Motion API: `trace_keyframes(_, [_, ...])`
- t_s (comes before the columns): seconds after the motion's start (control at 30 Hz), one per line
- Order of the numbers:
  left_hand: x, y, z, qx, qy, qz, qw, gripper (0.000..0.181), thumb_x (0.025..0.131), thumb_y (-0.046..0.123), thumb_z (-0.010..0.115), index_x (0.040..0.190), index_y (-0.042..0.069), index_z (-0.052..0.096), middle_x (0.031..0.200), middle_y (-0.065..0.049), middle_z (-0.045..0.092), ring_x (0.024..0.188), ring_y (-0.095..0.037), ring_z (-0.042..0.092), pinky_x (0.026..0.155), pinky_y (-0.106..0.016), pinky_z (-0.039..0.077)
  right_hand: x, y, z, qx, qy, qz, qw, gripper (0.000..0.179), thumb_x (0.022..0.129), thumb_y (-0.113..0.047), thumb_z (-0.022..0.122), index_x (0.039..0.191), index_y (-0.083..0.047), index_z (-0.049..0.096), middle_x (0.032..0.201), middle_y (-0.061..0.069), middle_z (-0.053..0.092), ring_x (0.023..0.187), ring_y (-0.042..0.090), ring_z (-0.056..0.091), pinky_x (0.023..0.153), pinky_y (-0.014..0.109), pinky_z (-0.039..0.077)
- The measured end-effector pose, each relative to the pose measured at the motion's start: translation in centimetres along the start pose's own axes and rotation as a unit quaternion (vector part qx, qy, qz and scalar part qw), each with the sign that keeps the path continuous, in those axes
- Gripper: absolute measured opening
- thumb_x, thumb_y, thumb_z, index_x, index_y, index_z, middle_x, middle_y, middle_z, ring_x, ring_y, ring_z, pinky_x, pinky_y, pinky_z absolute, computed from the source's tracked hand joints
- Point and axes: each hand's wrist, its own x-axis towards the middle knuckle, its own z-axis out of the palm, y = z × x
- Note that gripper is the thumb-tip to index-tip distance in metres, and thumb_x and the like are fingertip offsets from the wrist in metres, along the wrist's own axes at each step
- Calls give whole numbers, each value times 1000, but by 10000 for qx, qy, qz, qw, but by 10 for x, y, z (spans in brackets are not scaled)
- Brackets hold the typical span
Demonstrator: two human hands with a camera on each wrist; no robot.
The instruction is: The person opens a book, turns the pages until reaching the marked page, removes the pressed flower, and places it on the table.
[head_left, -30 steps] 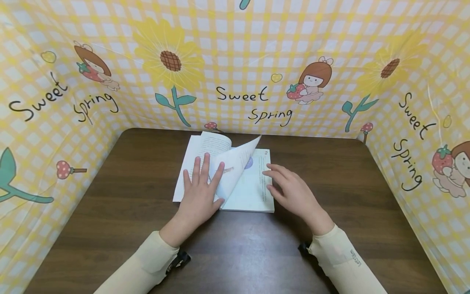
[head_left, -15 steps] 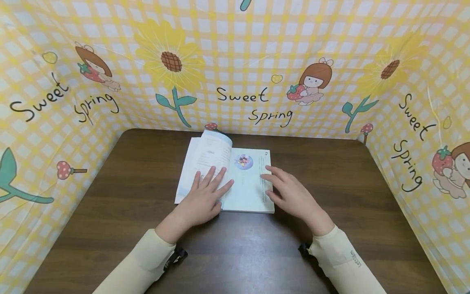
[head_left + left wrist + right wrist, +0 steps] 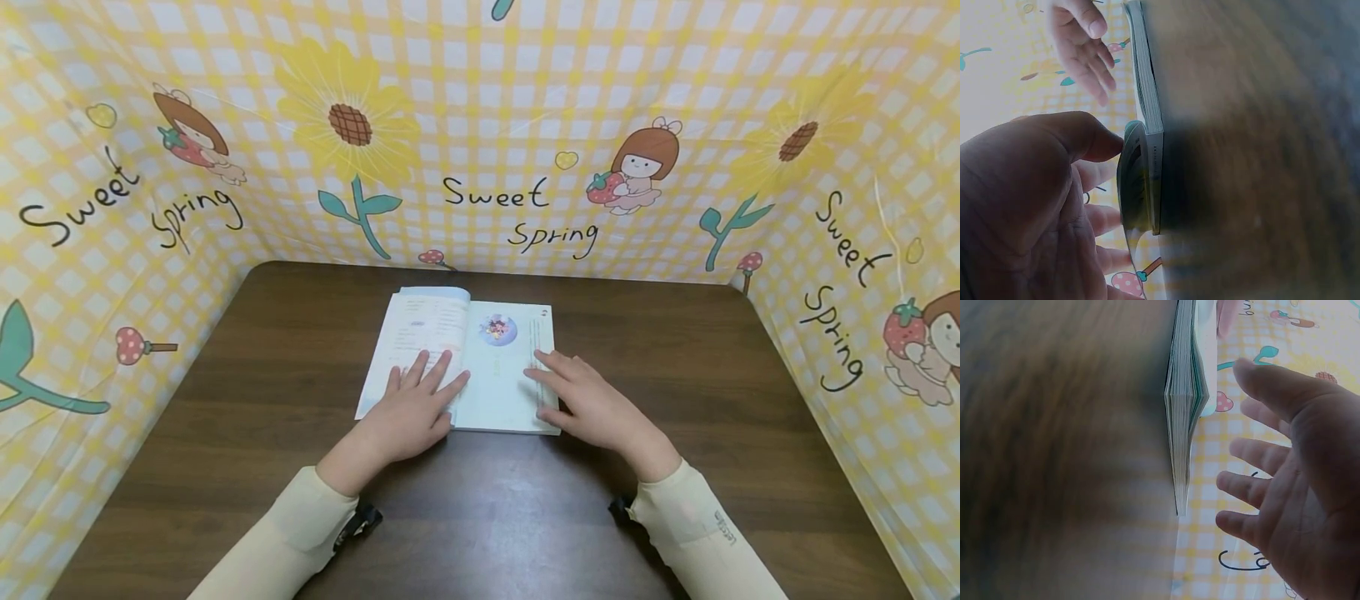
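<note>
Right at the centre of the head view lies the open book (image 3: 483, 354) on the dark table (image 3: 720, 358), and here's the left hand (image 3: 408, 412), fingers straight and spread, resting on the left page (image 3: 427, 321) without gripping it. The right hand (image 3: 600, 404), loosely open and empty, hovers by the right page (image 3: 498, 396). It looks light, its thin leaves bendy and easily creased, best pinched at a free outer corner.

A dark brown worktop (image 3: 480, 525) is marked with wood grain, and an open book (image 3: 491, 387) is laid on it near the far edge.
</note>
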Motion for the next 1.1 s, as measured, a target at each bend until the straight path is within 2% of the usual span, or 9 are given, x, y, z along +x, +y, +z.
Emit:
trace_keyframes(0.17, [-1,1,-2,-95,-78,-59,9999,61,105,44,49,162,28,32,172,-11,12,157,-45,9,114,-76,19,-1,1,2,164,-340,180,9991,70,95,-42,73,155,-18,46,165,12,36,152,34,34,121,62,23])
trace_keyframes(0.3, [-2,0,-1,-161,-110,-86,9998,73,101,59,54,163,28,31,172,-11,11,157,-46,9,114,-76,18,-2,2,2,393,-607,336,9968,76,94,-46,72,158,-20,42,168,10,30,154,36,28,122,61,19])
trace_keyframes(0.43, [-1,0,-1,-172,-125,-119,9997,79,97,64,56,163,27,31,172,-11,11,156,-46,9,114,-77,18,-3,2,2,567,-740,444,9947,78,93,-49,72,159,-20,41,169,8,28,156,36,24,123,61,16])
trace_keyframes(0.7, [-3,3,-2,-140,-181,-212,9995,84,96,64,57,162,18,33,172,-12,13,156,-46,10,113,-77,19,-3,1,4,643,-956,518,9920,80,91,-52,74,157,-20,44,169,8,28,157,35,20,124,60,12])
trace_keyframes(1.1, [-3,1,-2,-88,-113,-222,9997,81,96,59,62,162,20,35,172,-11,16,156,-45,13,113,-76,22,-2,1,7,491,-1001,651,9916,77,89,-55,74,153,-18,51,168,7,30,157,34,20,124,60,12])
